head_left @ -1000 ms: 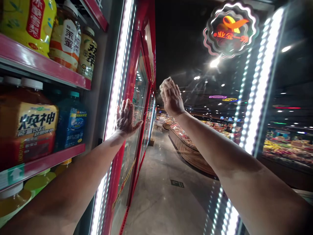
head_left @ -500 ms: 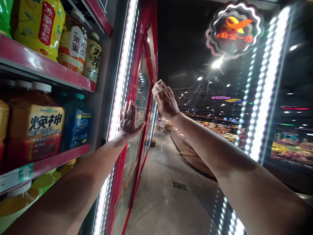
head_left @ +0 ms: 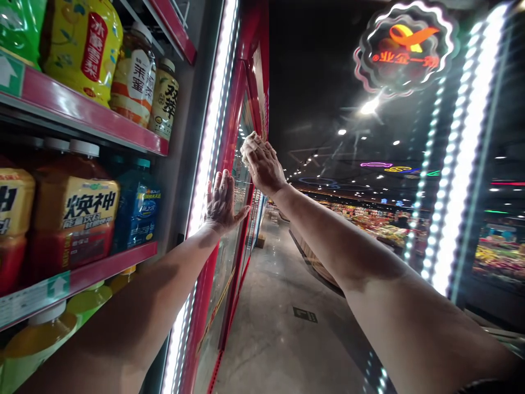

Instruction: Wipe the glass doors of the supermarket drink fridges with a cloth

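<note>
A supermarket aisle runs ahead of me, with a grey polished floor [head_left: 279,328] under a dark ceiling dotted with lamps. An open drinks cooler sits close by my left arm.

My left hand [head_left: 221,200] lies open and flat, thumb spread, on the red metal cooler frame [head_left: 232,120], just right of the white light strip [head_left: 213,109]. My right hand [head_left: 264,167] is a little higher and to the right. Its fingers are curled over a pale crumpled cloth [head_left: 250,143] and press it where the swung-out clear glass door [head_left: 328,87] meets the frame. I cannot tell which of the two it touches. A round scalloped sticker [head_left: 404,46] sits on the glass well above that hand.

I see three risks. Only my fingers pin the cloth, so it could slip out and drop. The door looks free to swing, so a hard push might carry it away from me. My left forearm passes close to the red shelf edges [head_left: 94,112], so a careless elbow could knock the blue plastic bottle [head_left: 137,210] at the end of the row.

I count two hands and one cloth. Left of my left hand are two red shelf edges. The upper shelf holds four bottles, the middle three that I can make out, and three yellow-green tops show below.
</note>
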{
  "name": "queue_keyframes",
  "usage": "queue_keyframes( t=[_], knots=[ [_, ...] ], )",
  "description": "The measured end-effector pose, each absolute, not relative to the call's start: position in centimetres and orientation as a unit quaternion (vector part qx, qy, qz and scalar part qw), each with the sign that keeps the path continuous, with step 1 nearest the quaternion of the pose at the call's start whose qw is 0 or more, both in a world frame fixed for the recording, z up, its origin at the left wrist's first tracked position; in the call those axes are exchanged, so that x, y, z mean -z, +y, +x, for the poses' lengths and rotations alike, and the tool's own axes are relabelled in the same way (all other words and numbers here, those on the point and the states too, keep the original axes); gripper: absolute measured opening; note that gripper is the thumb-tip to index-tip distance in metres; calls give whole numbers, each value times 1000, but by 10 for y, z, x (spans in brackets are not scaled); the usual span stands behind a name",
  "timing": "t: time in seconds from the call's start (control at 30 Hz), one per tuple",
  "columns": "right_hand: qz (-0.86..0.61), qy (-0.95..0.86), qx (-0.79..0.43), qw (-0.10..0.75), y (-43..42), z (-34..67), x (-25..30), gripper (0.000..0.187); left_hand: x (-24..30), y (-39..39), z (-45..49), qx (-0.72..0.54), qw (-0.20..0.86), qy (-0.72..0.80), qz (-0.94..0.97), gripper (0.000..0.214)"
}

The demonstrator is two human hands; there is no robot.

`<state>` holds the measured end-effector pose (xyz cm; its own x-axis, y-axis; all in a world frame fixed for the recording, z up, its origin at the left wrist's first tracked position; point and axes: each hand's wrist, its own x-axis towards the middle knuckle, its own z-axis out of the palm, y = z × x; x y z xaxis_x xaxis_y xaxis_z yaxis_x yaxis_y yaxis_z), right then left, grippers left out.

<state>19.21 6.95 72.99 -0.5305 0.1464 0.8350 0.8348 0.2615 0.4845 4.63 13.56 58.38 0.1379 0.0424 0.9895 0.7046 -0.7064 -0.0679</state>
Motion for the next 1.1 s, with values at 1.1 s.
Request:
queue_keyframes(
  t=[1.1],
  knots=[
    [-250,-797,511,201,80,155,-754,34,-588,123,46,588,261,-320,-696,96]
  ],
)
